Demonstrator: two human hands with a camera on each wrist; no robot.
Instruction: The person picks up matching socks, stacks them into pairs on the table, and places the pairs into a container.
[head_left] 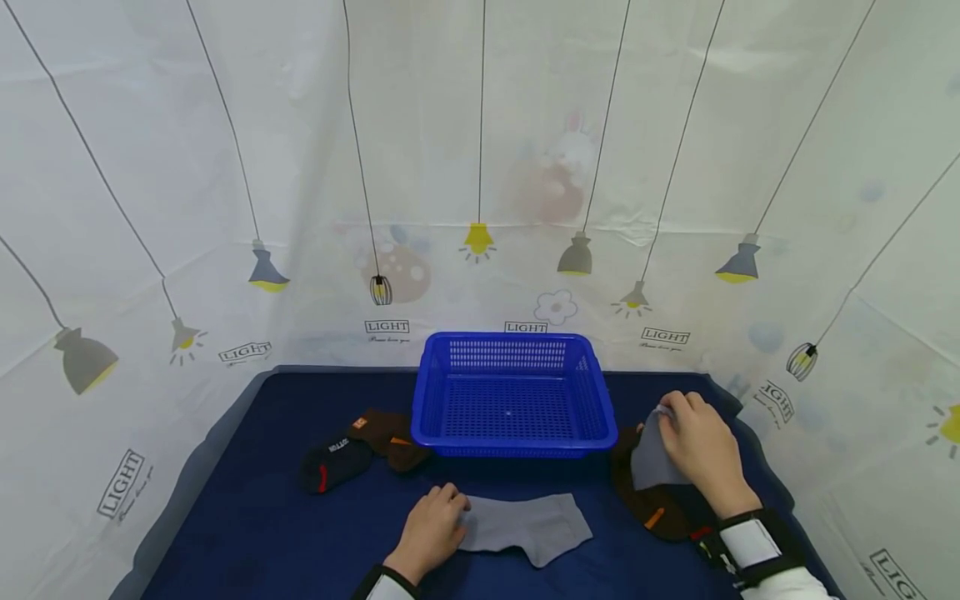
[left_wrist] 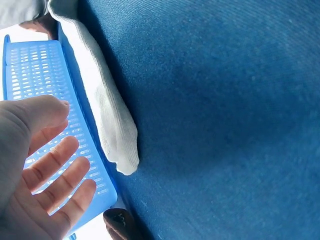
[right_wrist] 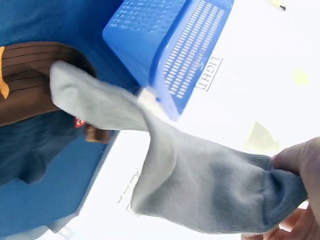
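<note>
Gray sock [head_left: 652,461]: probably light, soft, limp; grab an end. Right hand [head_left: 702,448] pinches one; left hand [head_left: 432,528] relaxed, empty.

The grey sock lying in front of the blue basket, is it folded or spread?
Spread. In the head view, the grey sock lies flat, its long shape visible on the blue surface.

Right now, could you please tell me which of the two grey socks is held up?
The grey sock pinched in the right hand, whereas the other grey sock lies on the blue cloth.
</note>
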